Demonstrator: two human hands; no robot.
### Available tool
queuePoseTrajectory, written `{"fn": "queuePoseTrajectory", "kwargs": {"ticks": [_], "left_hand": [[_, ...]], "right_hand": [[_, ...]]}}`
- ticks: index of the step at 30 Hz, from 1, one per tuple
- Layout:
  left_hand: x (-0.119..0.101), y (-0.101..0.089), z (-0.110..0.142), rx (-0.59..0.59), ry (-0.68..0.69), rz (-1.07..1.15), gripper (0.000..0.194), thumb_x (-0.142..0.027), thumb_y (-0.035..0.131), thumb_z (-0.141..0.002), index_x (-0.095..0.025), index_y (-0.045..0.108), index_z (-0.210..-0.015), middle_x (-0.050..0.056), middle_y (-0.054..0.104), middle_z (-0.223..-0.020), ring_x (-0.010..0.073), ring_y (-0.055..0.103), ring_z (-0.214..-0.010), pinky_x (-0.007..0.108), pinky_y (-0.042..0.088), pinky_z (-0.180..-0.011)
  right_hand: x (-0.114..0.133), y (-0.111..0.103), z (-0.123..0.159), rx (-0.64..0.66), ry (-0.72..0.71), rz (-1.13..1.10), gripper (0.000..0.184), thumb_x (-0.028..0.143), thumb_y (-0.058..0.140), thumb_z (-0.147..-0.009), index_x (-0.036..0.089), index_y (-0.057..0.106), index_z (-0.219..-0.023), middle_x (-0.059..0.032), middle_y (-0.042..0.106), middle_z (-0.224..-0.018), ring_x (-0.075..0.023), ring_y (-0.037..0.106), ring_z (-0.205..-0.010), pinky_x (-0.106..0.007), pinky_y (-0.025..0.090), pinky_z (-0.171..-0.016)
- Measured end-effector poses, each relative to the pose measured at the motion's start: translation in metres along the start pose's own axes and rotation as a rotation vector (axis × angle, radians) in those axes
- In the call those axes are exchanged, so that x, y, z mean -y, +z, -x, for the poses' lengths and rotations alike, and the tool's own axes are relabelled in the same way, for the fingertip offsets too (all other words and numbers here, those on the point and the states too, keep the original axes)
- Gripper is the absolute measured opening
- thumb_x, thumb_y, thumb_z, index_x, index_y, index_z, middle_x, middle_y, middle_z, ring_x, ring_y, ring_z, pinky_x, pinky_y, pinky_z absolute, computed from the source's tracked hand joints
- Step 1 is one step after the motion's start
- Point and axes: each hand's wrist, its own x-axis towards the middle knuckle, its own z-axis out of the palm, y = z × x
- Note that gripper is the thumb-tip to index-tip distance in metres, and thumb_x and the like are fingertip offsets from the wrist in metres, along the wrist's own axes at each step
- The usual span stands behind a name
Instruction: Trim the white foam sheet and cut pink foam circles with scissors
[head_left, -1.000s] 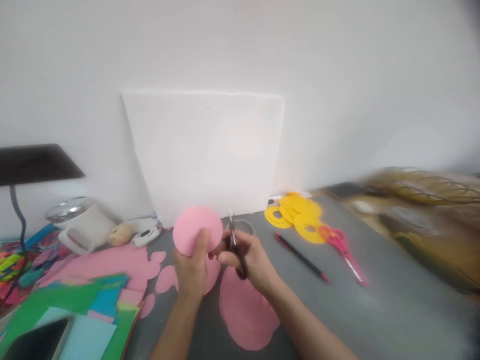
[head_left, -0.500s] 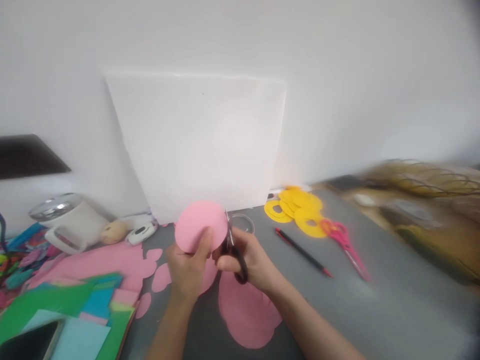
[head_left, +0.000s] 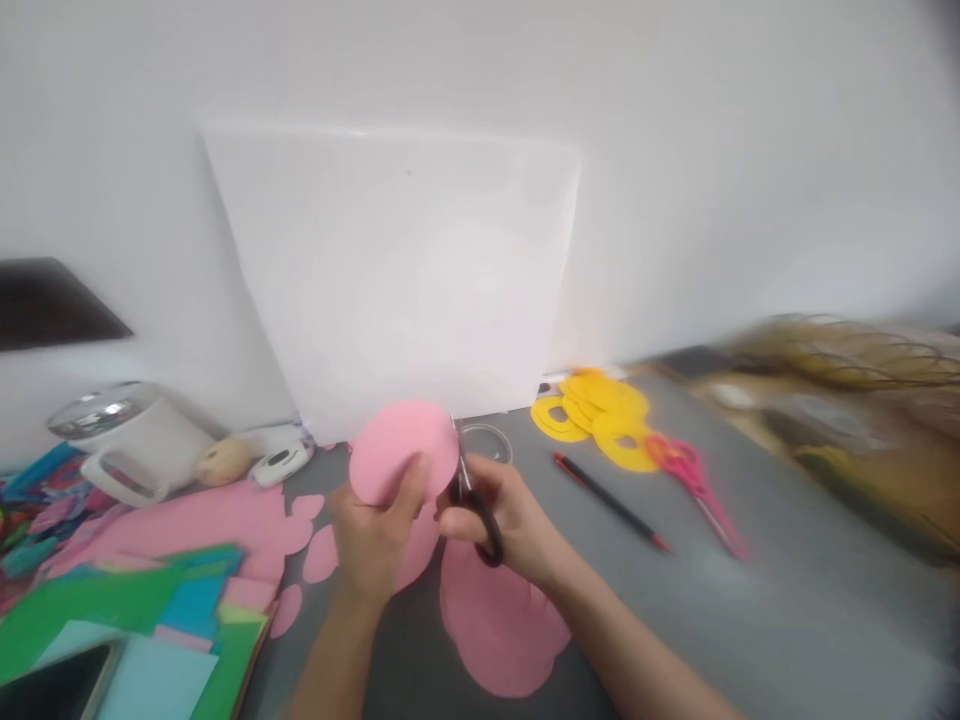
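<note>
Left hand (head_left: 371, 535): grip clamped on disc (head_left: 401, 450), held above counter (head_left: 630, 610); right hand (head_left: 514, 512): grip closed round scissors (head_left: 491, 530), clear of disc one second ago, now at its right edge, apparently within cutting reach

From the paper disc (head_left: 397, 445) in the left hand (head_left: 373, 545), the scissors (head_left: 491, 530) in the right hand (head_left: 510, 515) are at four o'clock. The board (head_left: 397, 280) stands behind, at twelve. At half past two lie the paper rings (head_left: 596, 398) and, past the table (head_left: 780, 580), perhaps a basket (head_left: 840, 350), much blurred; at half past three, the pencil (head_left: 613, 502). The pile of discs (head_left: 504, 630) is at five; the sheets (head_left: 90, 600), with the phone (head_left: 60, 685) on them, at eight; the mug (head_left: 169, 440) at nine.
</note>
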Motion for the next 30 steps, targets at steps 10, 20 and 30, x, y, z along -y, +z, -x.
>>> {"fn": "queuePoseTrajectory", "kwargs": {"ticks": [10,20,30], "left_hand": [[0.000,-0.004,-0.003,-0.019,0.013,-0.038,0.028,-0.037,0.070,-0.061,-0.017,0.055,-0.049,-0.002,0.054,-0.048,0.0116,0.051,-0.048,0.021,0.041,-0.042],[0.008,-0.007,-0.010,0.020,-0.020,-0.019,0.032,-0.042,0.073,-0.055,-0.017,0.054,-0.048,0.000,0.055,-0.046,0.0136,0.051,-0.044,0.022,0.041,-0.037],[0.008,-0.010,-0.012,0.058,-0.076,-0.036,0.037,-0.045,0.072,-0.057,-0.018,0.050,-0.045,-0.001,0.048,-0.044,0.0116,0.044,-0.044,0.022,0.036,-0.037]], "right_hand": [[-0.002,0.000,-0.001,-0.004,0.012,0.024,0.050,0.059,0.075,-0.062,0.018,0.046,-0.065,0.0056,0.041,-0.057,-0.0084,0.035,-0.053,-0.022,0.033,-0.050],[-0.003,0.001,0.000,-0.005,0.017,0.011,0.045,0.055,0.075,-0.066,0.018,0.048,-0.066,0.0038,0.045,-0.059,-0.0094,0.037,-0.055,-0.023,0.033,-0.050],[-0.006,0.002,0.000,-0.004,0.076,-0.028,0.038,0.048,0.077,-0.065,0.017,0.055,-0.068,0.0042,0.046,-0.055,-0.0096,0.043,-0.052,-0.023,0.036,-0.050]]}}
